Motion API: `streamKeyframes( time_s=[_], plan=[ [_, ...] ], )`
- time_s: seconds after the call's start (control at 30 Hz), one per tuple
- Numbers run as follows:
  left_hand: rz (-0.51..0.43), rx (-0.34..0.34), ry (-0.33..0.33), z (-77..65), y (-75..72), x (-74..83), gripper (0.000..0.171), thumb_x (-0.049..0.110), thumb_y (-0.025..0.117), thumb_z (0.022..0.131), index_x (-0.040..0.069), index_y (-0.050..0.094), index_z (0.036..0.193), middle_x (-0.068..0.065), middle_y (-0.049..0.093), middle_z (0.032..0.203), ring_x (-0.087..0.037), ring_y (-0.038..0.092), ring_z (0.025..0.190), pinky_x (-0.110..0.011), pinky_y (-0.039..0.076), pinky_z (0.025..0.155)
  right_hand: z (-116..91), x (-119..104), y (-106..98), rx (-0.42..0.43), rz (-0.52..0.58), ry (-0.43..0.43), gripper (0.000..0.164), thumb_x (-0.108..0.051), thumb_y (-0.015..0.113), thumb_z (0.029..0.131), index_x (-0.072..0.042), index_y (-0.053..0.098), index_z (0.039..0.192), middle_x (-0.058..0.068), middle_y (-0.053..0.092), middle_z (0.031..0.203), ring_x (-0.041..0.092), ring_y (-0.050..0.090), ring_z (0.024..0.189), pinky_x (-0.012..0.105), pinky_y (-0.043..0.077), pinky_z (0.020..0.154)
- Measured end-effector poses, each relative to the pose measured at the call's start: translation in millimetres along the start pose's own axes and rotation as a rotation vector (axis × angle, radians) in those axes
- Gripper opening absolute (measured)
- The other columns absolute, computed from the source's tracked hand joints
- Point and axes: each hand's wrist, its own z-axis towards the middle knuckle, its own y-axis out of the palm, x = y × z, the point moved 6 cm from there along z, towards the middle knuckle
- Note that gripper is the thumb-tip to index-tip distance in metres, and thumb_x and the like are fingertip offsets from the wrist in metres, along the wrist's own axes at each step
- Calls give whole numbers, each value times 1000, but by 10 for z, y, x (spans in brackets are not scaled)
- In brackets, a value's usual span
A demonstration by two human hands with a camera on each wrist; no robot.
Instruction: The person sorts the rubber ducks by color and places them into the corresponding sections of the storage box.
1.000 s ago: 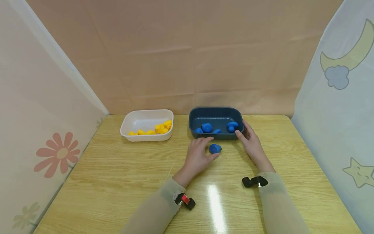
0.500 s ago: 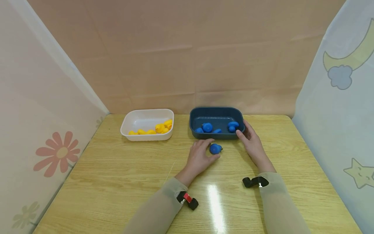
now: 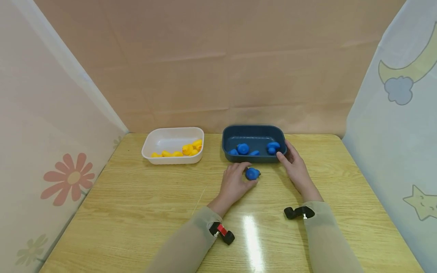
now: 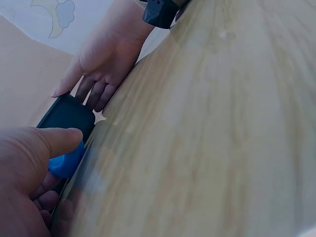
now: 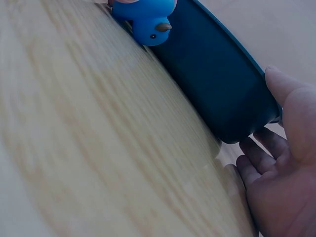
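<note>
A blue rubber duck (image 3: 252, 174) is on the wooden table, just in front of a dark blue bin (image 3: 254, 159). My left hand (image 3: 235, 183) pinches it, thumb at the near side and fingers at the far side. In the right wrist view the duck's head (image 5: 150, 34) shows its eye and dark beak; fingertips flank its body at the top edge. My right hand (image 3: 296, 170) holds the bin's right end, thumb at the rim and the other fingers curled around the outside near the base. Several blue ducks (image 3: 242, 149) lie in the bin.
A white bin (image 3: 170, 160) with several yellow ducks (image 3: 187, 149) stands left of the dark one. Behind both bins is a peach cloth backdrop (image 3: 170, 76). Patterned cloths flank the table (image 3: 136, 212) left and right.
My left forearm and hand have shifted slightly to the right around the duck. The duck, both bins and the right hand look unmoved, apart from a small sway of the head camera.
</note>
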Motion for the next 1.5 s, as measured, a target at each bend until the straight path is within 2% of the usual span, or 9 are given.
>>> streamKeyframes(
  time_s=[0.13,0.47,0.87,1.1,1.23,1.4,1.5],
  plan=[
    [18,12,5,0,5,4,58,36,95,91,16,72,139,-1,71,117,-25,61,109,-39,49,94,-26,-39,-1,-2,-3,10,79,-35,57,118,-16,10,179,17,12,183,42,16,167,61,20,131],
    [44,22,-27,16,41,-31,53,35,95,91,18,73,135,-1,73,121,-25,63,112,-41,50,97,-148,-336,17,-21,26,30,81,-33,58,117,-11,10,178,22,12,182,45,16,166,63,19,131],
    [36,29,-36,28,25,-27,48,34,94,92,18,73,133,-1,73,123,-25,64,112,-40,50,97,-140,-354,14,-27,48,30,82,-34,59,117,-11,10,179,20,12,182,44,14,166,63,18,131],
    [20,36,-35,28,27,-17,46,33,93,93,18,73,132,-1,73,120,-24,63,109,-40,50,96,4,15,-16,-2,7,5,81,-43,58,116,-25,11,180,13,14,183,39,17,167,60,20,132],
    [0,38,-39,24,11,5,45,33,92,94,18,73,131,-1,72,118,-23,62,108,-40,50,95,-36,-78,-25,-7,19,18,81,-38,58,117,-19,11,179,17,14,182,42,16,167,61,19,132],
    [-26,63,-33,25,-27,54,43,32,93,92,19,73,129,-1,71,112,-21,60,103,-37,48,89,-126,-320,-40,-16,33,25,83,-38,59,116,-10,11,178,21,14,181,44,15,166,62,18,131],
    [-30,69,-35,30,-45,81,43,32,93,92,19,73,128,0,71,111,-20,59,102,-36,47,89,-155,-398,-49,-17,35,21,83,-38,59,116,-8,12,178,22,14,181,45,16,166,63,18,131]
  ],
)
